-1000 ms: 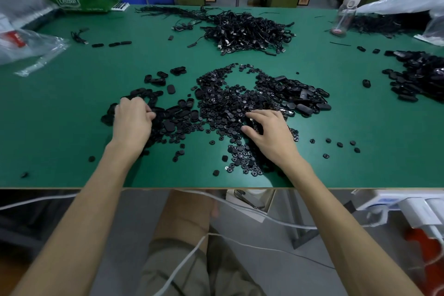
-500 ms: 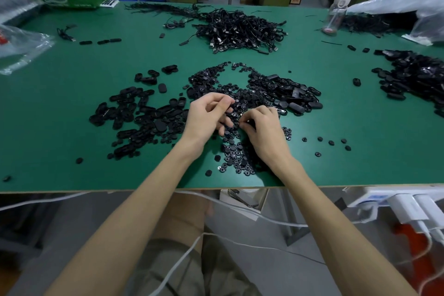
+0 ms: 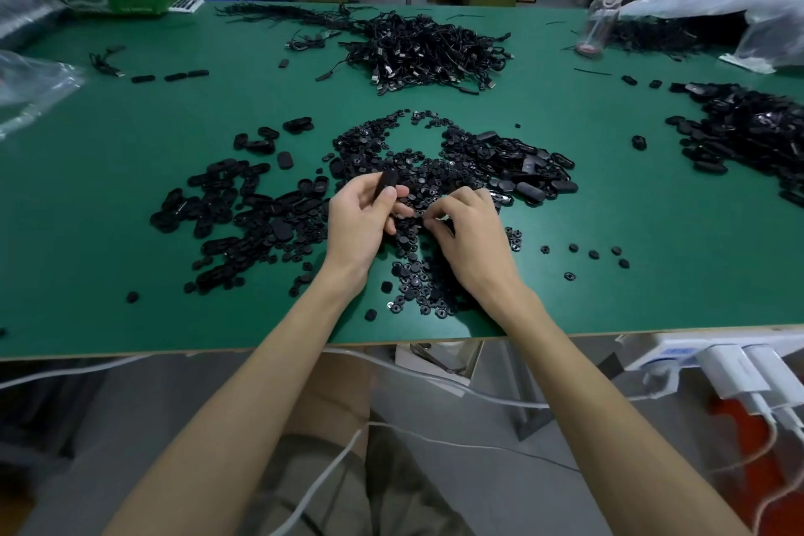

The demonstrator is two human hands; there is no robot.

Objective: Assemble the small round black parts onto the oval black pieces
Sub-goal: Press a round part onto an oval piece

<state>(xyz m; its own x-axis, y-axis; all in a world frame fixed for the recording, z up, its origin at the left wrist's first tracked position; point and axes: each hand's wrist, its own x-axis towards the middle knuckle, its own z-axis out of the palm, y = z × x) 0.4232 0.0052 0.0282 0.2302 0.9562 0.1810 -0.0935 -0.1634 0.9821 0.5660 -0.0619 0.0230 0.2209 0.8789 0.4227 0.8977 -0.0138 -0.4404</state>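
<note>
The round parts lie heaped near the table edge. The right hand curls its fingers into the heap; whether it has pinched a part cannot be confirmed. Just beyond, the left hand pinches one oval piece. Pick a single part, seat it squarely, press evenly.

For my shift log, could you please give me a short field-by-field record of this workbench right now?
Surface: green table
Left hand: holds one oval black piece above the parts
Right hand: curled over the small round parts; pinch unclear
Left of hands: pile of oval pieces
Far centre: heap of black cables
</note>
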